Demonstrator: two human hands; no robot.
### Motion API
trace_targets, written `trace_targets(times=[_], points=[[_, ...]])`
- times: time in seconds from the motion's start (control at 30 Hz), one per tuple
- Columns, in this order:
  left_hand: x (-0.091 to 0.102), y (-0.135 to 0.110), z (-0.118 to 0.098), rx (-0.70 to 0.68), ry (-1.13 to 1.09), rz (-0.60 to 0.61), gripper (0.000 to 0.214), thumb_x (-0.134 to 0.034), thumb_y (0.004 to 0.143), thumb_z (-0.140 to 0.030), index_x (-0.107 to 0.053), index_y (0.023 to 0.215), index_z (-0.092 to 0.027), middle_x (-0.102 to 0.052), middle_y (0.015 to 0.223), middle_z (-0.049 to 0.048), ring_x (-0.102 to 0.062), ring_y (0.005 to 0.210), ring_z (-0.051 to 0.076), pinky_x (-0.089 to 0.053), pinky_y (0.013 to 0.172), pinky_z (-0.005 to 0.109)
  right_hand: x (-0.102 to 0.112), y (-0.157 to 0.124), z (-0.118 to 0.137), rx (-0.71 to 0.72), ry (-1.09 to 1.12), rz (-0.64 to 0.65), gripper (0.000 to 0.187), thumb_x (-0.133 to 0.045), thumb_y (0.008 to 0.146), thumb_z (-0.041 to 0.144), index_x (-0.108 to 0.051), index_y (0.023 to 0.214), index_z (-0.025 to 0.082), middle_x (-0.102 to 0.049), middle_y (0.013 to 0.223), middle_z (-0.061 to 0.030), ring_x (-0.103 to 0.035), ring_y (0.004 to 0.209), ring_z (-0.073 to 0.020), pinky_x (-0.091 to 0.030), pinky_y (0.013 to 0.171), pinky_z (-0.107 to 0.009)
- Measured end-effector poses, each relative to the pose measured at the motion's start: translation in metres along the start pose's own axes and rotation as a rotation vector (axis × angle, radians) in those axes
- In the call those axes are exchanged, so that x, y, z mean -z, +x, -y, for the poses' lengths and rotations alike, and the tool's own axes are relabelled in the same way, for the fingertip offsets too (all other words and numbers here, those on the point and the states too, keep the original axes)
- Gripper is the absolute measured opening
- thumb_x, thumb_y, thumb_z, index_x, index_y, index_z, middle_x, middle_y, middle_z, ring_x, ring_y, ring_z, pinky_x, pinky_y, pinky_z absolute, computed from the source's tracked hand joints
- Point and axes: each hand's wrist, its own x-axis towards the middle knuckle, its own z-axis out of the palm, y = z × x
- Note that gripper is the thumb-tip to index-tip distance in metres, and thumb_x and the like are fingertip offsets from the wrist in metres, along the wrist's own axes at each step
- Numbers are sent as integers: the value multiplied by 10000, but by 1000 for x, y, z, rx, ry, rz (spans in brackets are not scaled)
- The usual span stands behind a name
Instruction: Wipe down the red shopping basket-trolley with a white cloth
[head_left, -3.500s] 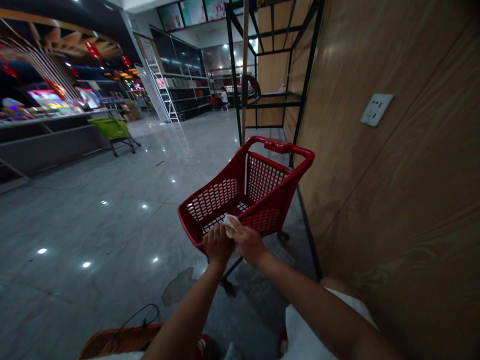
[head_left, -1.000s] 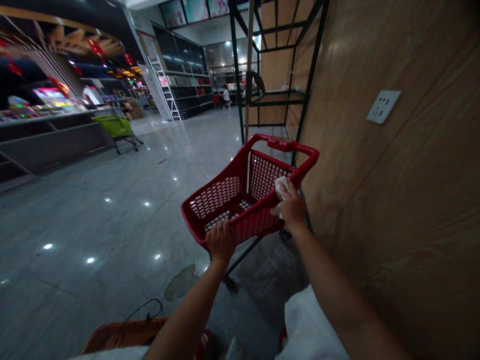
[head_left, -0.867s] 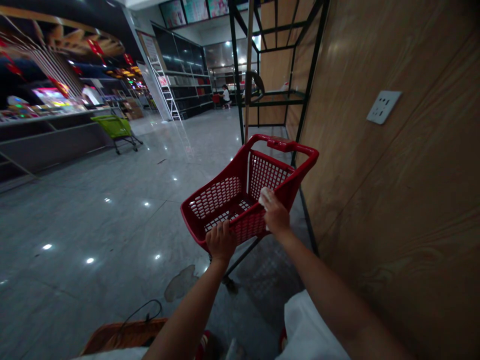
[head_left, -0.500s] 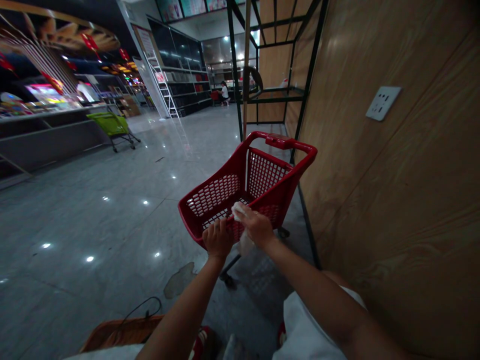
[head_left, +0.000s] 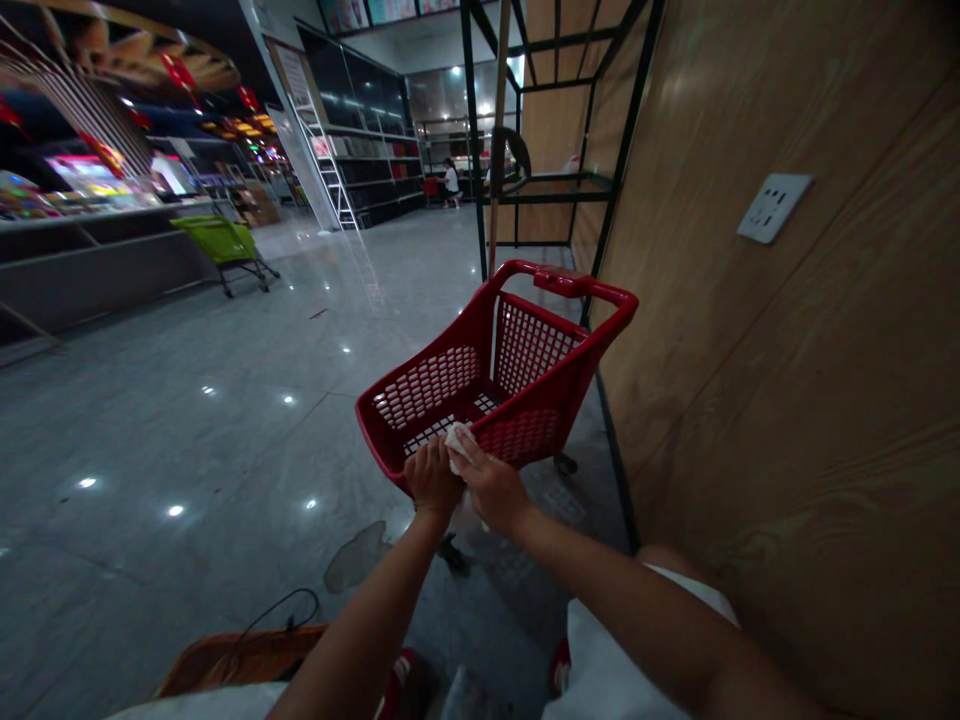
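Two hands meet at lower centre of frame. Left hand [head_left: 435,480] clenches the near rim of the red cart [head_left: 571,388], apparently bracing it; right hand [head_left: 495,492] presses a white cloth [head_left: 457,443], grasped, onto that rim.

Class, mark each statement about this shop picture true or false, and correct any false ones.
1. The left hand grips the near rim of the red cart. True.
2. The right hand presses a white cloth against that rim. True.
3. The two hands are at opposite ends of the cart. False: they are side by side at the near rim.
4. A blue cart stands by the counter on the far left. False: the one there is a green cart.
5. A wall socket is set into the wooden wall on the right. True.
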Motion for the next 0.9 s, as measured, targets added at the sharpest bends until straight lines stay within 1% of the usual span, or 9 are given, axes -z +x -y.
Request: trace_targets(times=[0.1,0.2,0.37,0.47,0.53,0.63,0.77,0.83,0.9], points=[[1,1,1,11,-11,16,281,-506,833,-307,-638,1043,-176,-676,995,119,-553,832,240,-315,743,365,1,1,5,-23,-43,39,598,-461,849,63,-426,1418,246,-289,1535,-37,-581,1132,-188,-495,955,-301],[3,3,-1,20,-6,35,310,-520,828,-363,-635,1059,-190,-669,983,112,-549,821,242,-316,731,366,18,6,-25,-107,-114,8,611,-460,853,61,-445,1394,345,-340,1514,19,-620,1058,-178,-525,899,-296],[6,3,-8,33,-1,39,297,-522,810,-291,-634,1071,-203,-664,1001,106,-548,857,243,-321,761,372,55,11,-98,-481,-226,-276,649,-429,813,4,-481,1376,324,-371,1500,-2,-602,1118,-216,-528,907,-318],[7,2,-11,41,-11,43,296,-512,816,-287,-631,1075,-208,-663,1005,103,-546,855,240,-322,764,375,64,12,-115,-553,-228,-394,660,-406,805,-7,-467,1389,297,-357,1508,-15,-554,1193,-239,-511,947,-351],[6,2,-12,39,-15,38,303,-509,816,-288,-627,1082,-205,-663,1004,101,-546,856,241,-319,761,375,57,14,-104,-487,-185,-368,653,-402,806,-18,-467,1391,266,-371,1501,-26,-492,1264,-232,-475,1001,-350],[5,2,-10,32,-10,29,307,-519,812,-310,-627,1077,-199,-666,991,100,-546,836,238,-312,742,371,32,13,-61,-250,-86,-187,604,-433,819,-11,-488,1375,218,-402,1483,-42,-408,1333,-203,-419,1059,-318],[4,3,-5,20,-8,30,260,-516,822,-323,-640,1004,-184,-666,964,110,-545,816,233,-311,726,364,5,9,-8,-31,-34,5,583,-465,852,54,-449,1401,250,-326,1523,-21,-528,1218,-183,-463,1003,-292],[5,3,-4,21,-7,36,258,-503,831,-331,-640,992,-183,-662,948,112,-545,816,233,-313,728,363,4,9,-4,-33,-65,23,572,-461,868,77,-447,1399,288,-321,1524,5,-572,1153,-178,-495,956,-288],[6,4,-5,27,-3,29,276,-496,836,-340,-639,1017,-189,-662,946,108,-543,812,233,-315,731,363,12,10,-18,-74,-103,-13,568,-457,877,87,-452,1390,332,-357,1506,34,-577,1142,-172,-503,936,-281]])
